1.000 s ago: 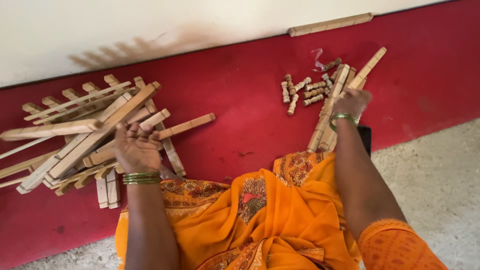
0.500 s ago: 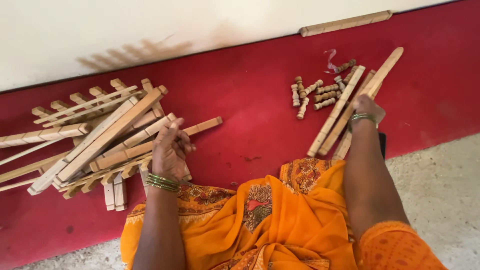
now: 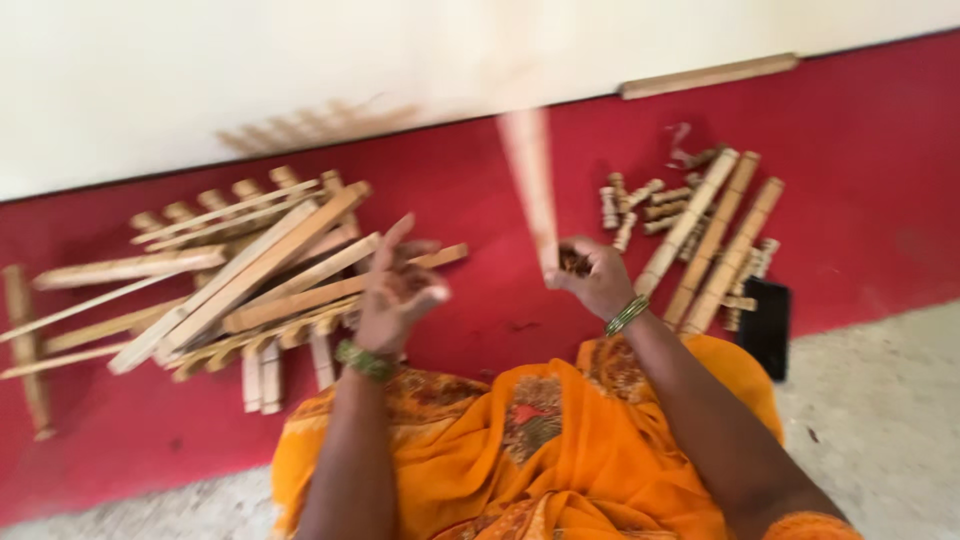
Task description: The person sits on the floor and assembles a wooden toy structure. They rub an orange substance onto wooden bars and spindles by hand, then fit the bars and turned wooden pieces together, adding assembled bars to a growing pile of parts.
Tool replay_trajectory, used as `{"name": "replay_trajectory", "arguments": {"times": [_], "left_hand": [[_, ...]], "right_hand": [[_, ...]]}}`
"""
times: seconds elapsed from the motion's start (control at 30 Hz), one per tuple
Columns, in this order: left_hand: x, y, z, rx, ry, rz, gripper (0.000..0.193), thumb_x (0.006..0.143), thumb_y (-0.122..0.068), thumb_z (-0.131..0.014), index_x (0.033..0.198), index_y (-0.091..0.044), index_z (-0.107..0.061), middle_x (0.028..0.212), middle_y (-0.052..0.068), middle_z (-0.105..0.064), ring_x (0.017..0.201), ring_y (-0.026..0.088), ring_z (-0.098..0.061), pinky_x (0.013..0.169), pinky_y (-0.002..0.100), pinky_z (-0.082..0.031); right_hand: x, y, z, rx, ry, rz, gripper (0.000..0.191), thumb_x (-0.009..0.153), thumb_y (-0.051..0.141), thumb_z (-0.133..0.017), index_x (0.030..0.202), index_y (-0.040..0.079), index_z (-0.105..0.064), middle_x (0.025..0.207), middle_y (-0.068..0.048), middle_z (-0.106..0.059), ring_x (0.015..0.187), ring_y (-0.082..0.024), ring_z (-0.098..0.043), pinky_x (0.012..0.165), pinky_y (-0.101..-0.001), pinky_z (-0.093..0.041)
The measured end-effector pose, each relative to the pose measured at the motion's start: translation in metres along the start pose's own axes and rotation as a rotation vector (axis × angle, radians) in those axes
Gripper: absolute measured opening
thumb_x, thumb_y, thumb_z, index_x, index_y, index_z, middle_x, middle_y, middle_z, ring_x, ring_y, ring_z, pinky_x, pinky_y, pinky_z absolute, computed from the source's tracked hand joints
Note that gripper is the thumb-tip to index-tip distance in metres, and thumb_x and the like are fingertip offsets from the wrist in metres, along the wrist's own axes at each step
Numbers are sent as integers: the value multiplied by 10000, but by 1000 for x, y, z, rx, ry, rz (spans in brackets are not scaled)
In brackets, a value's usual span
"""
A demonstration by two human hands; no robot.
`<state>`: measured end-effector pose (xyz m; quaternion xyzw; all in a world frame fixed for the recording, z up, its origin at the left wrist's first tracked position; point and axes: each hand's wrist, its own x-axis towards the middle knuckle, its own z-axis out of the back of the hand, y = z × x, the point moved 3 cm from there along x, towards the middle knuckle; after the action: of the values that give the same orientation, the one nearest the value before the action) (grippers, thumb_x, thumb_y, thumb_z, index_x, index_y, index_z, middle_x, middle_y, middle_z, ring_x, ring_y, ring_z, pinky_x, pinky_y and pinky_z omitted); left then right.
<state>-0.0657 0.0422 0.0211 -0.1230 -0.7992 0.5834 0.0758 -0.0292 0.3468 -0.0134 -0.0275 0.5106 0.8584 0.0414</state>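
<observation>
The right hand is closed round the lower end of a long wooden slat, which stands nearly upright from the fist and is blurred along its length, its top lost against the pale wall. A green bangle sits on that wrist. The left hand is raised beside it, fingers spread and loosely curled, gripping nothing; it has green bangles too. Both forearms rise out of an orange garment covering the lap at the bottom of the view.

Just beyond the left hand lies a loose pile of wooden slats on the red floor, long pieces crossing over shorter ones, some sticking out to the far left. Beyond the right hand, three long slats lie side by side at a slant, and a dark flat rectangular object rests near their lower ends. Next to their upper ends is a small heap of short wooden pegs. Farthest away, a single wooden stick lies along the foot of the white wall.
</observation>
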Motion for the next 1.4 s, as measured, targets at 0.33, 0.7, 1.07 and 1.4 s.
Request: {"name": "replay_trajectory", "arguments": {"times": [0.33,0.7,1.07,1.4], "left_hand": [[-8,2,4,248,6,1,394,830,-8,-818,1185,-37,-649,1042,105,-706,876,158,-673,702,288,-616],[-10,5,6,113,-85,-212,316,829,3,-805,1092,-82,-652,1044,70,-738,949,147,-727,803,292,-660],[-5,3,31,-255,-236,-386,446,1013,-512,-510,1030,-97,-674,986,56,-699,946,162,-661,855,324,-566],[-10,-7,34,-593,-232,-351,257,987,-269,-472,1090,-81,-614,998,87,-659,950,226,-642,888,414,-567]], "right_hand": [[17,-15,-41,-458,67,120,157,884,79,-704,1033,107,-744,1003,-54,-725,845,-138,-706,786,-288,-615],[6,12,-51,518,-6,-146,265,872,-38,-679,1128,28,-688,1069,-81,-738,968,-155,-714,900,-296,-623],[11,4,-78,-194,-75,23,140,884,88,-713,999,142,-771,868,-21,-682,655,-94,-601,536,-217,-508],[-6,108,-137,-110,-118,229,129,910,94,-706,1017,127,-772,826,-33,-681,633,-91,-589,482,-192,-488]]}}
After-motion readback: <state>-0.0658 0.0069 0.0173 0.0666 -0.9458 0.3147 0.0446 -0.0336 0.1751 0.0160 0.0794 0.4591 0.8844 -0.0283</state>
